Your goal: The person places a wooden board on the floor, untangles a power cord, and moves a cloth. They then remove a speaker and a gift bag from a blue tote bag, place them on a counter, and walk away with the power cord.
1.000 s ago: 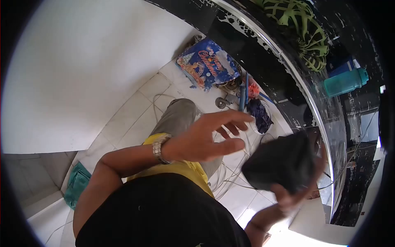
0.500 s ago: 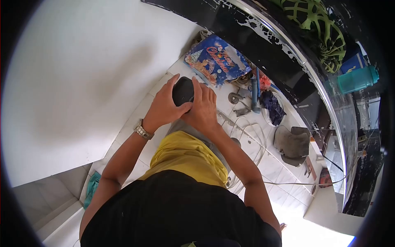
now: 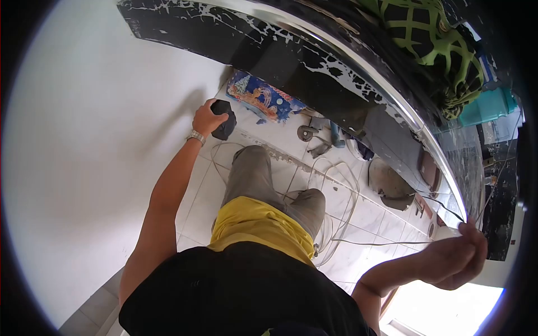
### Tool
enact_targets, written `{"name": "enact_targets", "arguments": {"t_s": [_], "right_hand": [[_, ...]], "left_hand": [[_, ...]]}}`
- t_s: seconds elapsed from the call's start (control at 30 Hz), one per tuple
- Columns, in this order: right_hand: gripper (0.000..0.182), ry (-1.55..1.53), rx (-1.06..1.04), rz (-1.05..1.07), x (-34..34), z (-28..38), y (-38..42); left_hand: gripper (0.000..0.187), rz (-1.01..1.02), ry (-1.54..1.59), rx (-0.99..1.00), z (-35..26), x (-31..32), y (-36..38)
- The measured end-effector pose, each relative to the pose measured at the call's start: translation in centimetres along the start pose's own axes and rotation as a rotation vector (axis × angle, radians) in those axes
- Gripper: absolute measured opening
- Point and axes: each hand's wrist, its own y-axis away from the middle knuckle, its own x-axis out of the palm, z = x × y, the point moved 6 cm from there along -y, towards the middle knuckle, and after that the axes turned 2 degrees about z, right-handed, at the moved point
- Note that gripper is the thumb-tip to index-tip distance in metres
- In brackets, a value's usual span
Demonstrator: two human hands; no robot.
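Observation:
My left hand, with a metal watch on its wrist, grips a small black block-like object near the white wall. What kind of object it is, I cannot make out. Far to the right, my right hand is closed, thumb and fingers pinched on a thin light cable beside the counter's metal edge. That cable runs across the floor from loose coils by my knee. A thin dark cord also comes close to those fingertips.
Overhead curves a chipped black counter with a metal rim. Beneath it are a blue Christmas bag, a tape-like roll and a grey curved piece. A teal bottle and green netting are above.
My right hand has left the black object and moved far right to the cable. My left hand keeps the object, now nearer the wall. The view has shifted and my knees show.

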Motion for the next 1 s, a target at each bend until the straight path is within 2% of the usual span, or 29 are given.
{"name": "enact_targets", "arguments": {"t_s": [0.07,0.17,0.27,0.37,0.5,0.53,0.63,0.77,0.87,0.97,1.0], "right_hand": [[0.024,0.214,-0.08,-0.131,-4.0,-3.5,-3.4],[0.021,0.308,0.151,-0.18,-5.1,-8.3,-4.6],[0.026,0.376,0.332,-0.186,-4.2,-10.3,-4.2],[0.031,0.369,0.4,-0.191,-4.1,-12.0,-3.5],[0.031,0.423,0.466,-0.181,-3.1,-12.9,-2.6],[0.031,0.507,0.351,-0.106,-3.8,-13.8,-2.4],[0.03,0.506,0.321,-0.096,-3.8,-14.1,-2.6],[0.029,0.362,0.418,-0.266,-2.4,-13.9,-2.4],[0.03,0.343,0.403,-0.304,-2.5,-13.9,-2.3],[0.031,0.473,0.43,-0.292,-2.0,-13.2,-2.4],[0.031,0.463,0.425,-0.282,-1.9,-13.3,-2.3]], "left_hand": [[0.078,-0.002,-0.045,-0.047,0.3,1.0,-2.6],[0.073,-0.053,-0.085,-0.064,2.3,3.7,-5.9],[0.07,-0.119,-0.093,-0.113,3.8,5.8,-7.9],[0.071,-0.113,-0.081,-0.196,5.2,7.5,-8.6],[0.069,-0.158,-0.063,-0.137,6.1,8.9,-9.1],[0.069,-0.15,-0.041,-0.122,6.4,9.1,-9.0],[0.071,-0.203,-0.092,0.012,9.0,11.7,-10.2],[0.08,-0.444,0.082,0.2,7.5,9.8,-8.2],[0.082,-0.772,0.145,-0.087,8.9,10.2,-5.1],[0.08,-0.476,1.444,-0.809,11.9,16.2,-5.1],[0.079,-0.471,1.441,-0.752,11.8,16.0,-5.5]]}}
